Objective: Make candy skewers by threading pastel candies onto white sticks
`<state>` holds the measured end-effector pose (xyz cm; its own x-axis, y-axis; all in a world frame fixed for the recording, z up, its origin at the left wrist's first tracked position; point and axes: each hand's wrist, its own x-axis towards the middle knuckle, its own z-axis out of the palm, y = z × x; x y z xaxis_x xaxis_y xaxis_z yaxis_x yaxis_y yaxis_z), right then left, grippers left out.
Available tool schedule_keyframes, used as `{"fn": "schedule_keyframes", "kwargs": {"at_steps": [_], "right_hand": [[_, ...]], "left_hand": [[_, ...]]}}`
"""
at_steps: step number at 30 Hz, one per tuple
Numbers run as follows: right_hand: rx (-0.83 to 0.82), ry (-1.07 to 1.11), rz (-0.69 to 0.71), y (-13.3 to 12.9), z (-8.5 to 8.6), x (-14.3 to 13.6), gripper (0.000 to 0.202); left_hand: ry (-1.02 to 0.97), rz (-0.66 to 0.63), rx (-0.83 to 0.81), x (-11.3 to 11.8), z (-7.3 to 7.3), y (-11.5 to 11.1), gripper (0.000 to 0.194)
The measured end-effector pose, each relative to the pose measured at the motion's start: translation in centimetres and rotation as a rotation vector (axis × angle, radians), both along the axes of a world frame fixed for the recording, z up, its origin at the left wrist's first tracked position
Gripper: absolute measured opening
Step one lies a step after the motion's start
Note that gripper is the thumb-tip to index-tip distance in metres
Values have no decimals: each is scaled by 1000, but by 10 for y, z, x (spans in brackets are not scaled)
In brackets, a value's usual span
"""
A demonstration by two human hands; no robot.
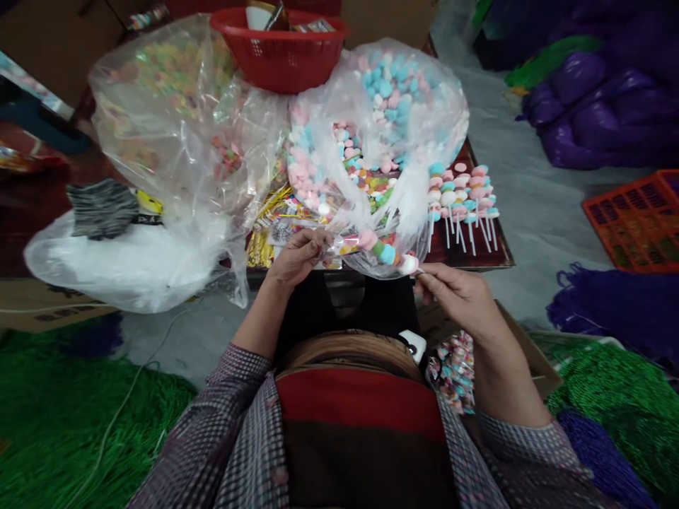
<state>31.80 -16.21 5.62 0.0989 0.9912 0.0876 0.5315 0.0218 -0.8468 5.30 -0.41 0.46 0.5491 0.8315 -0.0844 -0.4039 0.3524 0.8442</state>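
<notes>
Pastel candy skewer (pixel 388 253), likely light and squashable, best held by its stick (pixel 420 271). Right of the skewer, the right hand (pixel 457 291) pinches that stick; left of it, the left hand (pixel 298 256) pinches what, through blur, seems its wrapper (pixel 344 245).

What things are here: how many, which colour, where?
table: one, dark red, ahead
candy stick: one, multicoloured, centre
wrapper: one, clear with print, at candy stick's left end
other candy sticks: several, pastel, table's right end
pastel candy bag: one, clear, table's middle
yellowish candy bag: one, clear, table's left
basket: one, red, table's far side
cloth: one, striped grey, left
crate: one, orange, right
bundle: one, purple, far right
strands: many, green, both sides
wrapped candies: several, mixed colours, lower right
left hand: one, bare, on wrapper
right hand: one, bare, on stick
</notes>
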Motion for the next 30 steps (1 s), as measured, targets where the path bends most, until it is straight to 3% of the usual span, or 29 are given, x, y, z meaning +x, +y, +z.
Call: {"fn": "schedule_keyframes", "kwargs": {"at_steps": [10,23,30], "right_hand": [[36,-252,29,-7,11,23,23],[-16,-199,10,-8,13,26,19],[34,-200,-35,-8,18,20,13]], "left_hand": [[109,-88,303,-10,-5,13,29],[151,-96,408,-14,-5,14,28],[306,-119,528,-16,4,14,26]]}}
